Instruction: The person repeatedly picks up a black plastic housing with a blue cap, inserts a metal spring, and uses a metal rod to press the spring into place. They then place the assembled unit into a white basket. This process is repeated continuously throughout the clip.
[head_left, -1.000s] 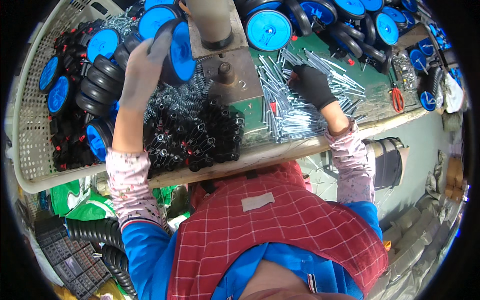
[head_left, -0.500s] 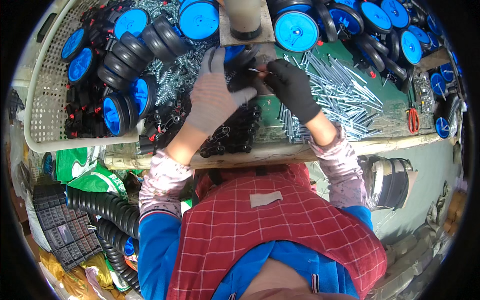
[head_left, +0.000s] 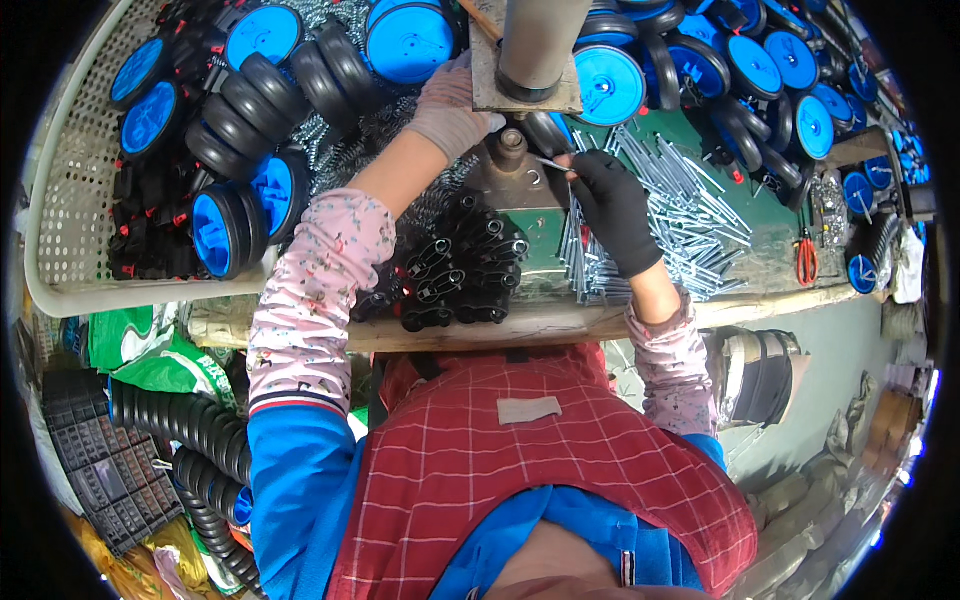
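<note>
A slim metal rod is pinched in the black-gloved right hand, its long axis laid roughly left to right, and its free end is pointed left and slightly far, beyond the grip, toward the steel stud. The pale-gloved left hand is partly hidden by the press plate, so its grip cannot be told. A strip of green tabletop is framed by black brackets at left, loose rods at right and the near wooden edge.
</note>
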